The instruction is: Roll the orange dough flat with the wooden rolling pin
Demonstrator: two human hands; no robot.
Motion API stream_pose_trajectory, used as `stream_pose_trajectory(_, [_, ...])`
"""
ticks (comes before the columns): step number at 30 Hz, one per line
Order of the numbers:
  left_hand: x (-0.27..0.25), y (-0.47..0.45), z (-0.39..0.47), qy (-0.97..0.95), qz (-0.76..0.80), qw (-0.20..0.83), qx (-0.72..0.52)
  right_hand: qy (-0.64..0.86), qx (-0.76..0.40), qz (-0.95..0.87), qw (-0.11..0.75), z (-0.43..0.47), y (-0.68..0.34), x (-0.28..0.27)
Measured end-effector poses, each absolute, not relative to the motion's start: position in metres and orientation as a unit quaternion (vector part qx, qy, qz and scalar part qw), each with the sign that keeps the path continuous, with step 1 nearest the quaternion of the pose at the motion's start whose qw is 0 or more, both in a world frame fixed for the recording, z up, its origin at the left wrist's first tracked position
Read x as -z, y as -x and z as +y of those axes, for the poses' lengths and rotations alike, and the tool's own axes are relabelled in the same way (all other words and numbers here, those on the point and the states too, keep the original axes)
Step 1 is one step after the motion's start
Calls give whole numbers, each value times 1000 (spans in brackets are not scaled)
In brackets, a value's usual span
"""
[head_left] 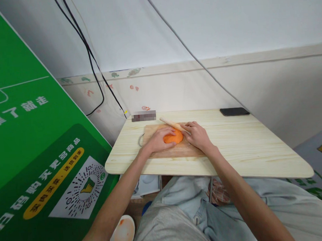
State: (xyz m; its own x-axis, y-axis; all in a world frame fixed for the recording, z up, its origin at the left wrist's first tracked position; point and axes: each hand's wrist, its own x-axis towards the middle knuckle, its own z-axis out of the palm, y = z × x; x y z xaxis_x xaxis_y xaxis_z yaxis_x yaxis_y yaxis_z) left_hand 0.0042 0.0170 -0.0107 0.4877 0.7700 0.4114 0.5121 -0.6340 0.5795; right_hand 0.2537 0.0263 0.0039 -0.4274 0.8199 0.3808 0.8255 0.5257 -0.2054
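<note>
A flat, rounded piece of orange dough [175, 137] lies on a wooden cutting board [163, 155]. My left hand [162, 139] curls around its left side, with the thumb along the near edge and the fingers over the far edge. At the dough's right edge, my right hand [196, 134] is closed on one end of a wooden rolling pin [169, 123]. The pin slants away to the upper left across the far side of the dough. The right fingers partly hide its near end.
The board rests on a pale wooden table [248, 151]. A black phone [234, 111] lies at the back right, and a blurred-out dark item [143, 116] at the back left. Cables hang by the wall. A stained white bowl [122, 235] is below, left of my lap; a green panel [41, 143] stands left.
</note>
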Motion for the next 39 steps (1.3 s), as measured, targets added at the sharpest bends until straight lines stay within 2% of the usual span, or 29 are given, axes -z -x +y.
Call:
stream_pose_trajectory(13, [11,-3,18,-844,370,196,-335,485,19,-847,218,28,-252,-4])
stream_pose_trajectory(23, [5,-12,11,-835,447,96,-306,545,36,-808,219,25,-247,-5])
stream_pose_trajectory(35, [11,-4,16,-847,347,174,-362,556,34,-805,202,23,-247,-8])
stream_pose_trajectory(39, [7,-6,14,-857,348,129,-358,551,31,-807,213,24,-248,-7])
